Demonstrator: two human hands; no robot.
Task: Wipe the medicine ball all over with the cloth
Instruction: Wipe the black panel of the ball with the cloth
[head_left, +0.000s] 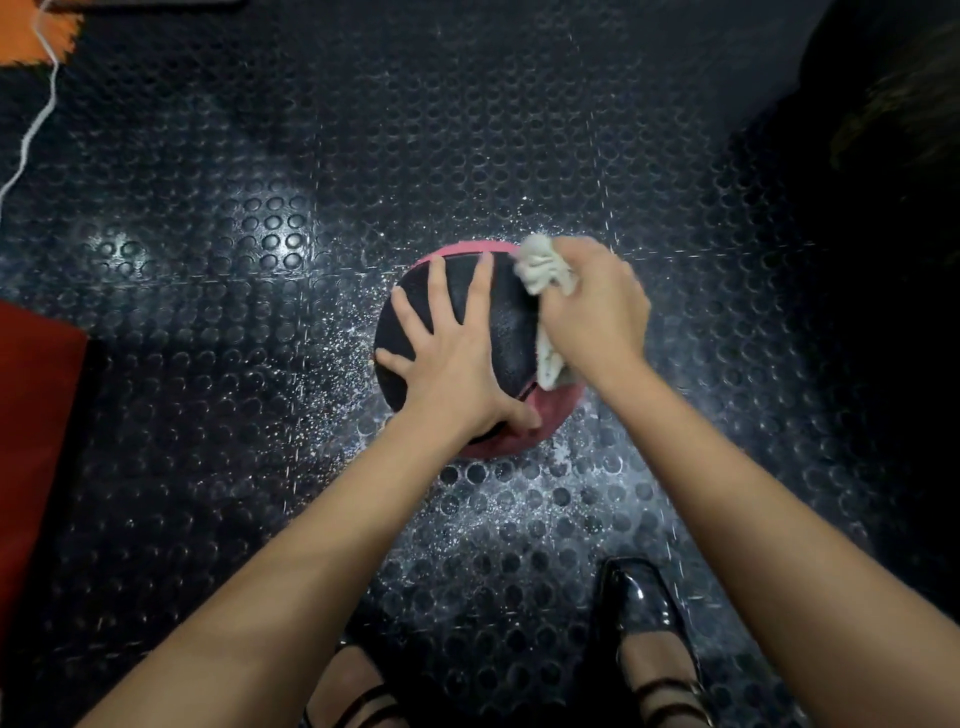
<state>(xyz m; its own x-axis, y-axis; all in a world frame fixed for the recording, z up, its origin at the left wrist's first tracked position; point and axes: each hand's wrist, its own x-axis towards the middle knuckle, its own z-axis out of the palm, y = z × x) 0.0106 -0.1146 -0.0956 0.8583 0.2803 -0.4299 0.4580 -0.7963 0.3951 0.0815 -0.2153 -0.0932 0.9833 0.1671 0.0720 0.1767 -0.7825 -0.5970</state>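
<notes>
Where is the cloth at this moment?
In the head view, the cloth is bunched in the right hand, pressed against the right side of the medicine ball, opposite the left hand.

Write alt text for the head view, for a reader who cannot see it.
Seen from above, a person's left hand presses flat on a black and pink medicine ball on a studded black floor mat, while the right hand grips a pale cloth against the ball's right side. Black shoes show below.

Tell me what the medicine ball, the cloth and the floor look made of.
Medicine ball: probably rubber, with a grainy matte black panel and pink sections. Cloth: soft, off-white, crumpled fabric. Floor: likely rubber matting, black, glossy raised round studs.
</notes>
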